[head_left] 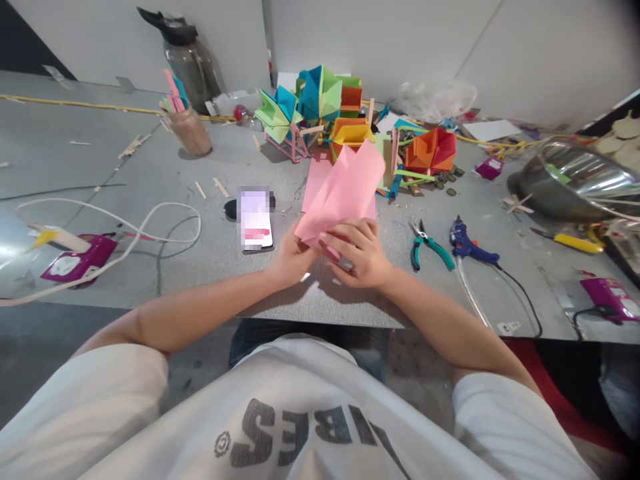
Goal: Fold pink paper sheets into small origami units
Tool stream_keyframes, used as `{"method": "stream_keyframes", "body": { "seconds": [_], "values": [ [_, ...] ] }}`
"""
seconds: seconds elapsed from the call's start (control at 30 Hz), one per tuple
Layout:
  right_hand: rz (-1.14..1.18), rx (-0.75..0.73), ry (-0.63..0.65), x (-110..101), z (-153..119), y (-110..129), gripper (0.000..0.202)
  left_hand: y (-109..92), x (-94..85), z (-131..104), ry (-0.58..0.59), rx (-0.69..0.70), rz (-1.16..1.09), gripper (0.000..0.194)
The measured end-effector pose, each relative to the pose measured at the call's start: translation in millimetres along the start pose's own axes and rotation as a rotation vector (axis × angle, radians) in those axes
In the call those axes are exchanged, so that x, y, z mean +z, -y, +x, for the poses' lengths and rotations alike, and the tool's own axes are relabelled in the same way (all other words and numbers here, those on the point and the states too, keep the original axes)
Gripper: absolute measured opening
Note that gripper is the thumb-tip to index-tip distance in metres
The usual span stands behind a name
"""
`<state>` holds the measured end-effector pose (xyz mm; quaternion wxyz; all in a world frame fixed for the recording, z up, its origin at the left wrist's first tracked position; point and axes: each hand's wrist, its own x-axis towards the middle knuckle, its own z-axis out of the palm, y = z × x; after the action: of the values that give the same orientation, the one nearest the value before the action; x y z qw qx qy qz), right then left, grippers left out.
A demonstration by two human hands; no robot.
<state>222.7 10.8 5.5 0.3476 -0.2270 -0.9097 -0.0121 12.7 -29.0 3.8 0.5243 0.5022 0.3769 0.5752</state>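
A folded sheet of pink paper (350, 187) is held up above the table's front part, tilted away from the body. My left hand (293, 259) grips its lower left corner, with the fingertips partly hidden under the paper. Across the lower right edge lies my right hand (359, 255), its fingers bent and pressed on the paper. More pink sheets (315, 181) lie flat on the table behind the held one. Folded paper pieces in blue, green, orange and yellow (320, 97) stand behind them.
A phone (257, 223) lies left of my hands. To the right are teal-handled pliers (431, 248), a blue glue gun (470, 243), a yellow-handled cutter (575, 241) and a metal bowl (575, 183). A stick-filled cup (190, 132) and a bottle (193, 67) stand back left.
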Motion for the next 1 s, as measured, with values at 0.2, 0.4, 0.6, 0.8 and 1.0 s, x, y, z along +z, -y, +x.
{"method": "stream_keyframes", "body": {
  "seconds": [0.2, 0.4, 0.6, 0.8, 1.0],
  "values": [
    [0.224, 0.395, 0.108, -55, 3, -43, 0.03, -5, -26.6, 30, -0.368, 0.068, 0.222, 0.028],
    [0.173, 0.853, 0.937, -87, -3, -77, 0.054, -7, -39.7, 40, -0.429, 0.149, 0.286, 0.039],
    [0.234, 0.733, 1.002, -75, 3, -63, 0.031, 5, -46.0, 44, -0.415, 0.322, 0.482, 0.037],
    [0.199, 0.691, 0.435, -45, -4, -87, 0.02, 12, -47.7, 46, -0.372, 0.352, 0.476, 0.031],
    [0.224, 0.767, -0.229, -29, -7, -118, 0.046, 15, -47.3, 48, -0.345, 0.313, 0.449, 0.035]
  ]
}}
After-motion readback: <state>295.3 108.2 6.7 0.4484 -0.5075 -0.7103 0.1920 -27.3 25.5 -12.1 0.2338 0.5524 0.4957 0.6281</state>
